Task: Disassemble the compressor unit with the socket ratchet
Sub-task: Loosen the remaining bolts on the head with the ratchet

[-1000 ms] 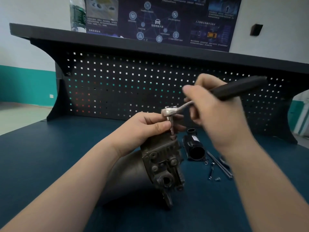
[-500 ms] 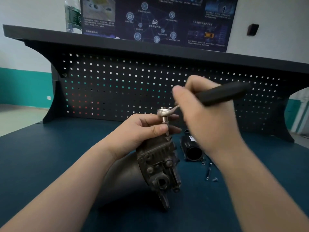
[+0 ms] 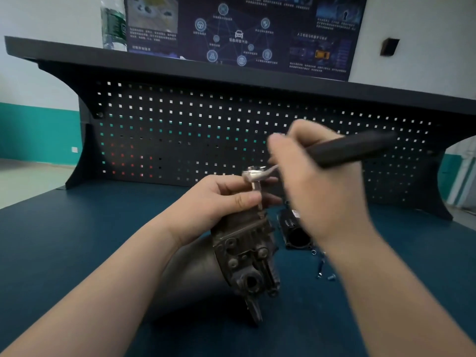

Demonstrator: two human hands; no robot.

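Note:
The dark, grimy compressor unit point(image 3: 244, 256) stands on the blue bench top, its bolted end plate facing me. My left hand point(image 3: 221, 199) grips the top of the unit, thumb and fingers pinched round the thin socket shaft below the ratchet head. The socket ratchet point(image 3: 257, 173) has a silver head above that shaft and a black handle point(image 3: 347, 150) running right. My right hand point(image 3: 314, 181) grips the handle near the head and is motion-blurred.
A black cylindrical part point(image 3: 296, 230) lies just right of the unit, partly behind my right wrist. Small loose bolts point(image 3: 325, 271) lie on the bench point(image 3: 77, 240) beside it. A black pegboard point(image 3: 180, 135) with a shelf closes the back; a water bottle point(image 3: 113, 24) stands on the shelf.
The ratchet handle has swung a little under my right hand, its far end dropping lower. My left hand has kept its hold on the socket and unit.

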